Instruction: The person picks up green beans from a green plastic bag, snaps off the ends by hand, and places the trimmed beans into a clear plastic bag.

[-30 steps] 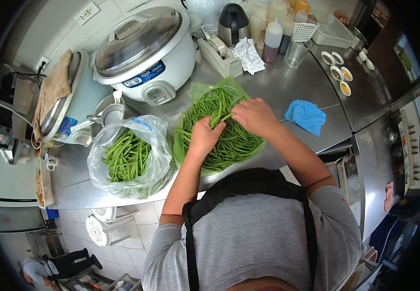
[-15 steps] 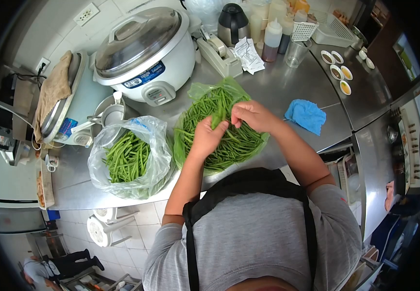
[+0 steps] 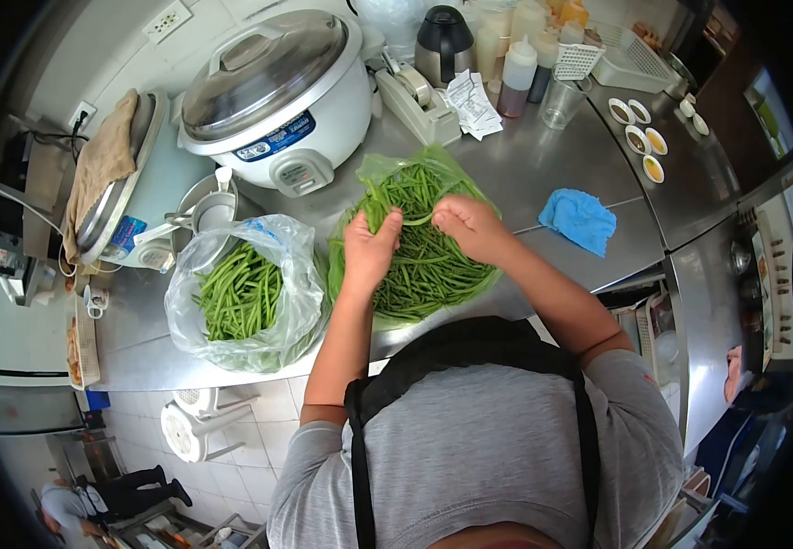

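Left hand (image 3: 371,249) and right hand (image 3: 466,224) each pinch an end of one green bean (image 3: 417,219) (apparently bowed); light, crisp, best gripped near its tips.

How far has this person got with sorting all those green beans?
A fair share looks done: the clear bag on the left holds a good heap of beans. In hand now, the left hand and right hand hold one bean between them. Left to do: the green bag is full, seemingly the larger pile.
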`<state>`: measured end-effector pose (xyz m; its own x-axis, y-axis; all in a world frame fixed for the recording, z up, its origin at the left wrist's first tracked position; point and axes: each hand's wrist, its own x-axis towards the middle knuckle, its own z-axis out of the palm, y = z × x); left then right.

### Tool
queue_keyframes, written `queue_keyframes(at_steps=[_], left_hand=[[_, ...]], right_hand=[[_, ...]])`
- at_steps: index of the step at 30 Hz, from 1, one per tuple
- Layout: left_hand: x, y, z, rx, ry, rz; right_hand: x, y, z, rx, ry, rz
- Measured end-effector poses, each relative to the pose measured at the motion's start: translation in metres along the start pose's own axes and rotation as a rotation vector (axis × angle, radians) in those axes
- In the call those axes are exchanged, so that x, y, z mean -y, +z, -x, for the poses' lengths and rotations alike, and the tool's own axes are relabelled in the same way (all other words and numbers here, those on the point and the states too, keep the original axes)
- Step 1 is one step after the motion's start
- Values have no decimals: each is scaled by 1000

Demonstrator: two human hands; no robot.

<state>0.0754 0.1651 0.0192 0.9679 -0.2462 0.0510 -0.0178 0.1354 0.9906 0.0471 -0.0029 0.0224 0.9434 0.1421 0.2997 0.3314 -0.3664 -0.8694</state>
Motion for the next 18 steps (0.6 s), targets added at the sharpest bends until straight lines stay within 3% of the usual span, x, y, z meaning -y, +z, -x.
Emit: queue_keyframes(at_steps=[5, 8, 11, 14, 18], left_hand=[[11, 8, 4, -30, -2, 68], [10, 1, 2, -110, -45, 154], [7, -6, 1, -168, -108, 241], [14, -12, 0, -117, -122, 179], [4, -6, 5, -69, -137, 133]], right_hand=[[3, 1, -6, -230, 172, -528], [-6, -13, -6, -127, 225, -416], [-7, -16, 0, 154, 183, 462], [-22, -6, 14, 279, 39, 676], [-39, 8, 32, 281, -21, 828]])
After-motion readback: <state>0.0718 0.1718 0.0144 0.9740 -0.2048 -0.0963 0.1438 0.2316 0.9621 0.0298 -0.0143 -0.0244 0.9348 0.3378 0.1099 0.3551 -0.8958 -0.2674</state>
